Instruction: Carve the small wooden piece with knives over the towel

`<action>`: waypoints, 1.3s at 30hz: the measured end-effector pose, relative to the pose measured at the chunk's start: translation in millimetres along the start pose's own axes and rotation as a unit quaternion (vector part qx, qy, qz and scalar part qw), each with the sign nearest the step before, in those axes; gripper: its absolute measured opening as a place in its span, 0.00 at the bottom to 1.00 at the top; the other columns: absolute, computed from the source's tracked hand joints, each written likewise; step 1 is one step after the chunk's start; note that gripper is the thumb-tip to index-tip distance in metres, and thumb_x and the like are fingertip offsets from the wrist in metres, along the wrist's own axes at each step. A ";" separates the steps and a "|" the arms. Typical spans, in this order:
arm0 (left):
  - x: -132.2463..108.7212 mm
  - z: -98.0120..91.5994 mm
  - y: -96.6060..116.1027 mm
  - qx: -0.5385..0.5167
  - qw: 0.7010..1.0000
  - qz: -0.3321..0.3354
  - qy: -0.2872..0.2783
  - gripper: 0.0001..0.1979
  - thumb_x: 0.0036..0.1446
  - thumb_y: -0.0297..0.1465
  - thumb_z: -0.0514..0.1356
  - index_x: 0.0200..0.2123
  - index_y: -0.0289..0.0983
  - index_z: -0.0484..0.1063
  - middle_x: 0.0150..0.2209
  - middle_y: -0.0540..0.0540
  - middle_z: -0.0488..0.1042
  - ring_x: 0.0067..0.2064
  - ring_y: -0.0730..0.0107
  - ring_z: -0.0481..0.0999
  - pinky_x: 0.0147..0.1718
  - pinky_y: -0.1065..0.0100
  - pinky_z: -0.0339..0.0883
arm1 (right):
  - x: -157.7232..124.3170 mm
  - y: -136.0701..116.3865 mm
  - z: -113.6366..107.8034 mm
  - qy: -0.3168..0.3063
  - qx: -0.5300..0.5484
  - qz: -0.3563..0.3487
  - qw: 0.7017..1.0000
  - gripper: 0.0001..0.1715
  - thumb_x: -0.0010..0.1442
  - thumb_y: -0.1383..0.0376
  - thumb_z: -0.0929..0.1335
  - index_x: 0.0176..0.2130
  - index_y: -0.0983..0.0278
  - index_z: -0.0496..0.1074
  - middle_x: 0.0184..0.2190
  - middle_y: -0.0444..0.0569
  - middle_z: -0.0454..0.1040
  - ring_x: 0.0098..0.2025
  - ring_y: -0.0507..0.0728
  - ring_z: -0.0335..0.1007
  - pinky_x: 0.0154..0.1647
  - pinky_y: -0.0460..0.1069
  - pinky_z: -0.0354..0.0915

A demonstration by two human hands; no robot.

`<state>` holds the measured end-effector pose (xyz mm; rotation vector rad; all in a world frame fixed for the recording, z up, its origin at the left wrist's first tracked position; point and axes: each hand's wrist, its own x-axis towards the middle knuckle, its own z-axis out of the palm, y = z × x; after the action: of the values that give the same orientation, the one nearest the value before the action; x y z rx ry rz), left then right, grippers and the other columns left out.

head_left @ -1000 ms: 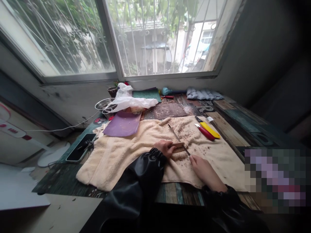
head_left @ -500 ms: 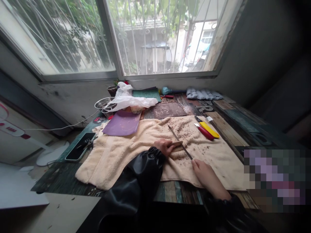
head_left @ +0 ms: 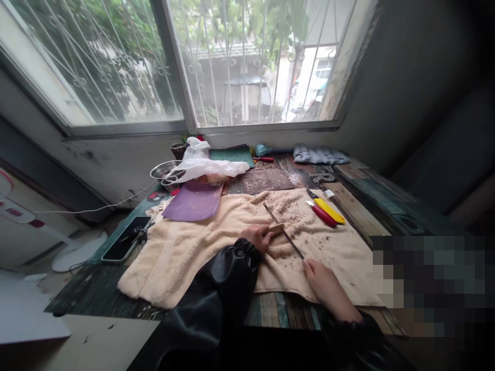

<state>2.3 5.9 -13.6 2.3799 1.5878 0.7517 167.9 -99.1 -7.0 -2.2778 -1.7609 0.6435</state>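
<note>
In the head view, we're right at the centre of the action: the left hand (head_left: 257, 237), just below and right of the middle of the frame, has its fingers pinched on a small, flat, light-brown piece (head_left: 277, 228), holding it low over the towel (head_left: 185, 263). And there's the right hand (head_left: 320, 281), lower and to the right, fingers closed around the near end of a thin dark rod (head_left: 294, 247)! That rod runs on a slant toward the upper left, crossing the brown piece by its right end, its far tip out over the cream cloth.

Brown crumbs (head_left: 292, 214) are scattered all around it. Right of centre, a red-handled knife (head_left: 324, 215) lies alongside a yellow-handled tool (head_left: 331, 210), both on the towel. Over on the left, a purple sheet (head_left: 193, 201) rests across the cloth's far edge, and a dark-screened device (head_left: 126, 239) sits on the tabletop (head_left: 81, 291) just beside it. Up behind, left of centre, a white plastic bag (head_left: 204, 165) slumps next to a metal bowl (head_left: 158, 171), a green mat (head_left: 234, 155) behind it. A grey, puffy bundle (head_left: 320, 154) lies toward the upper right, below the barred window (head_left: 187, 103). Pixelation hides the lower right.
</note>
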 end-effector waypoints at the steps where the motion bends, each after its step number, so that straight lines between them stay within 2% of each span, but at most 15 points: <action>1: 0.0 0.2 0.3 -0.001 1.000 0.010 -0.002 0.14 0.50 0.42 0.53 0.34 0.42 0.72 0.31 0.48 0.74 0.34 0.70 0.70 0.33 0.71 0.61 | -1.1 1.1 -0.4 -0.001 0.000 0.003 1.000 0.20 0.58 0.62 0.52 0.27 0.64 0.66 0.28 0.52 0.72 0.31 0.54 0.65 0.30 0.45 0.52; 4: -0.5 1.5 0.8 0.001 0.999 0.047 -0.013 0.14 0.49 0.43 0.53 0.31 0.42 0.73 0.27 0.48 0.73 0.31 0.71 0.69 0.30 0.72 0.60 | 5.0 -5.9 -1.9 0.004 -0.003 0.002 1.000 0.20 0.58 0.61 0.52 0.28 0.64 0.67 0.28 0.52 0.72 0.31 0.54 0.65 0.30 0.45 0.52; 8: -0.8 3.0 -0.3 0.000 0.999 0.032 -0.007 0.15 0.50 0.44 0.51 0.32 0.42 0.73 0.27 0.48 0.73 0.30 0.71 0.69 0.29 0.72 0.60 | 17.5 -19.9 -3.6 0.014 -0.007 0.000 1.000 0.21 0.59 0.61 0.52 0.29 0.64 0.67 0.29 0.53 0.72 0.32 0.54 0.65 0.30 0.45 0.52; 12: 0.5 1.9 -0.8 -0.009 1.000 0.005 -0.007 0.15 0.51 0.43 0.51 0.34 0.41 0.72 0.30 0.48 0.74 0.33 0.71 0.70 0.31 0.71 0.60 | 9.8 -10.2 -4.0 -0.002 -0.007 0.000 1.000 0.20 0.58 0.61 0.52 0.28 0.64 0.66 0.29 0.52 0.72 0.32 0.54 0.65 0.30 0.45 0.53; 16: 1.2 1.1 -0.5 -0.008 1.000 0.017 -0.012 0.14 0.51 0.42 0.52 0.33 0.41 0.72 0.30 0.48 0.74 0.33 0.70 0.70 0.31 0.70 0.60 | 1.5 -0.9 -4.2 -0.009 -0.013 0.003 1.000 0.20 0.58 0.61 0.52 0.26 0.63 0.65 0.28 0.52 0.72 0.32 0.54 0.65 0.30 0.45 0.53; 22: 0.4 4.5 -3.5 0.000 0.999 0.050 -0.018 0.15 0.51 0.42 0.51 0.33 0.41 0.72 0.29 0.47 0.73 0.32 0.69 0.70 0.30 0.70 0.60 | 13.1 -11.8 -2.2 0.008 -0.001 0.000 1.000 0.21 0.58 0.61 0.51 0.28 0.64 0.66 0.30 0.53 0.72 0.33 0.55 0.65 0.31 0.46 0.53; 30: -0.4 4.3 -3.0 0.007 0.999 0.052 -0.004 0.15 0.50 0.42 0.52 0.34 0.41 0.72 0.30 0.47 0.73 0.33 0.69 0.70 0.31 0.71 0.61 | 1.9 -1.7 -6.8 -0.011 -0.018 0.001 1.000 0.20 0.58 0.61 0.52 0.28 0.64 0.67 0.30 0.53 0.72 0.34 0.55 0.65 0.32 0.46 0.53; 36: -0.7 3.5 -2.2 0.010 0.998 0.067 -0.010 0.15 0.52 0.42 0.50 0.33 0.41 0.72 0.28 0.48 0.73 0.31 0.71 0.69 0.30 0.72 0.60 | 21.1 -15.4 -7.4 -0.001 -0.025 0.009 1.000 0.21 0.58 0.61 0.52 0.30 0.64 0.68 0.28 0.54 0.72 0.33 0.55 0.65 0.32 0.46 0.52; 39: -2.6 5.5 -1.2 0.017 0.999 0.046 -0.008 0.16 0.51 0.43 0.50 0.33 0.41 0.72 0.28 0.47 0.73 0.31 0.70 0.69 0.29 0.72 0.59 | 22.6 -15.1 -4.0 0.009 -0.017 0.001 1.000 0.21 0.58 0.61 0.52 0.31 0.64 0.68 0.30 0.54 0.72 0.34 0.55 0.65 0.32 0.46 0.52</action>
<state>3.3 4.8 -19.6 2.4915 1.5072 0.7264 161.1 -72.9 -2.3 -2.2994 -1.7754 0.5952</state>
